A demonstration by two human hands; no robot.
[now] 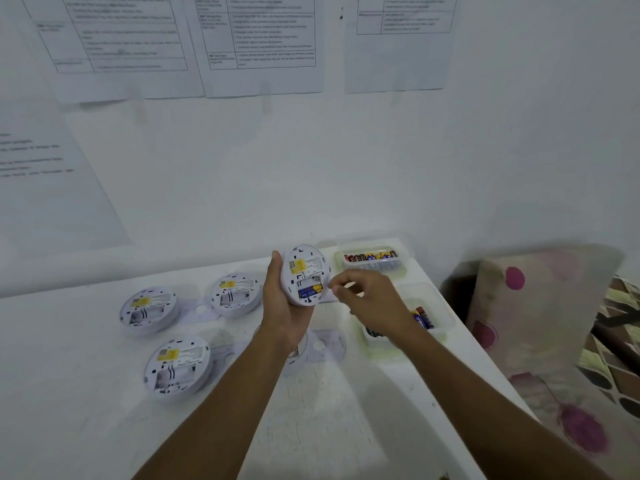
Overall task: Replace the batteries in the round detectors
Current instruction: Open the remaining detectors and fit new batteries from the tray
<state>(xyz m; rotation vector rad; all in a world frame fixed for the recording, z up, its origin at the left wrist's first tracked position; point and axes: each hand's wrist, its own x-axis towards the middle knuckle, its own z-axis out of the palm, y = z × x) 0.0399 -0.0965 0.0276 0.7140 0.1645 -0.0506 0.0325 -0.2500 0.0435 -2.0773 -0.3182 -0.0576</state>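
One table is bearing everything under the grip: two battery tubs to its right, the far tub and the near tub, and three detectors lying backs-up to its left, bays looking empty. The left hand is gripping a fourth detector by its rim, lifted off the table, back facing the camera. The right hand is hovering just beside that rim with fingers curled; whether it is pinching anything, I cannot tell. A blue battery is sitting in the lower slot, the upper slot looking vacant. The next cell is probably best seated spring-end first, polarity matched, with the left hand bracing the shell.
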